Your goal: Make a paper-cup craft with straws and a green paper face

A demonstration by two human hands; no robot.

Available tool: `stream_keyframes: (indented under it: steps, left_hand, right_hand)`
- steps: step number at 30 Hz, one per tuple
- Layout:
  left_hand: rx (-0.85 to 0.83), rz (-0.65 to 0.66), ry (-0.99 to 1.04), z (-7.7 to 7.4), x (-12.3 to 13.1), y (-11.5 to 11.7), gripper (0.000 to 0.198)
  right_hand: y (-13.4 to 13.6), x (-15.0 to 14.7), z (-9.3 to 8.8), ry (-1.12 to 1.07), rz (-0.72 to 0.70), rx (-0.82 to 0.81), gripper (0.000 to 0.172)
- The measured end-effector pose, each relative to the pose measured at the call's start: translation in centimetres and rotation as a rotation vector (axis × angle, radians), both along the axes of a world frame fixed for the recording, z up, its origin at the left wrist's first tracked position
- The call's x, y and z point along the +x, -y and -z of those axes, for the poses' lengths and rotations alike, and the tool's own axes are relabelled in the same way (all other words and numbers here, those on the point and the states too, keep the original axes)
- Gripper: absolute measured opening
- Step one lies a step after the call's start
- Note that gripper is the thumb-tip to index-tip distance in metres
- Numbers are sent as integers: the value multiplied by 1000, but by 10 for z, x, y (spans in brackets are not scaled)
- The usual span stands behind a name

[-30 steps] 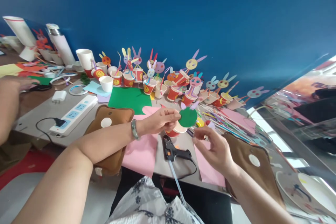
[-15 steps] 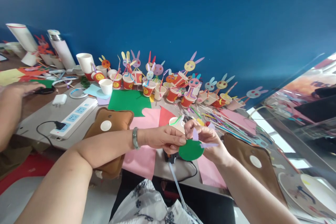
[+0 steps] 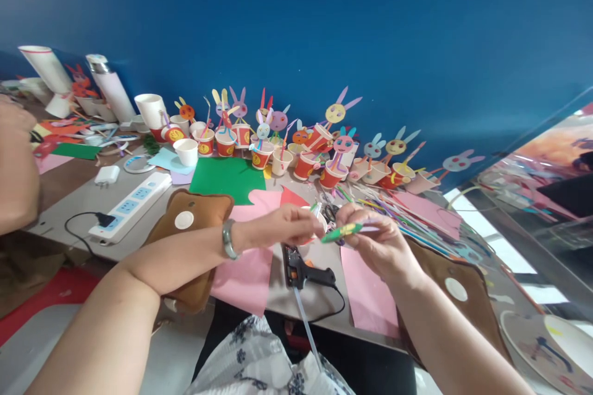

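My right hand (image 3: pixel 377 241) pinches a green paper disc (image 3: pixel 341 233) with light purple paper ears (image 3: pixel 369 226). The disc is tilted nearly edge-on, and a yellowish patch shows on it. Close to its left edge is my left hand (image 3: pixel 294 225), fingers closed; whether they touch the disc or hold something small cannot be made out. Just behind the hands stands a paper cup (image 3: pixel 320 222), partly hidden, with a green strip at its rim. Below them a black glue gun (image 3: pixel 306 268) lies on the table, a long glue stick (image 3: pixel 306 321) running out of it.
Paper cups with rabbit-faced figures (image 3: pixel 343 145) line the blue wall. Pink sheets (image 3: pixel 368 290), a green sheet (image 3: pixel 227 179) and two brown cushions (image 3: pixel 188 216) lie around. A power strip (image 3: pixel 132 207) is at left, pipe cleaners (image 3: pixel 417 222) at right. Another person's arm (image 3: pixel 16 166) reaches in.
The green disc has turned from facing me to nearly edge-on and risen slightly. My left hand has shifted up, uncovering the glue gun. The other person's arm has drawn back left.
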State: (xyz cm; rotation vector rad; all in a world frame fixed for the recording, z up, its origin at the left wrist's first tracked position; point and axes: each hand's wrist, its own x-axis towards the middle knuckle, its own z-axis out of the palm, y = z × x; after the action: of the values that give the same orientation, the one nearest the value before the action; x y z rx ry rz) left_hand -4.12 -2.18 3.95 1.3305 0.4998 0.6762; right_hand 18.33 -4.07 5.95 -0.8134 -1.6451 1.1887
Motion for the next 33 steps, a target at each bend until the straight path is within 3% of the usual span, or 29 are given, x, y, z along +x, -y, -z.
stream_keyframes:
  steps: [2, 5, 7, 11, 16, 23, 33]
  left_hand:
    - [83, -284, 22, -8, -2, -13, 43]
    - [245, -498, -26, -15, -2, -34, 20]
    - [321, -460, -129, -14, -2, -46, 12]
    - [491, -275, -273, -7, -2, -64, 26]
    - [600, -131, -266, 2, -5, -68, 39]
    - [666, -193, -319, 9, 5, -55, 37]
    - [732, -283, -284, 23, 12, -57, 33]
  right_hand:
    - [-9, 5, -6, 36, 131, -18, 30]
    - [-24, 7, -13, 143, 191, -54, 33]
    - [-32, 7, -15, 169, 203, -53, 35]
    - [-43, 7, -9, 152, 214, -33, 36]
    - [-46, 12, 3, 180, 210, 11, 35]
    - [-46, 13, 10, 267, 213, 100, 30]
    - [-42, 9, 7, 403, 282, 254, 20]
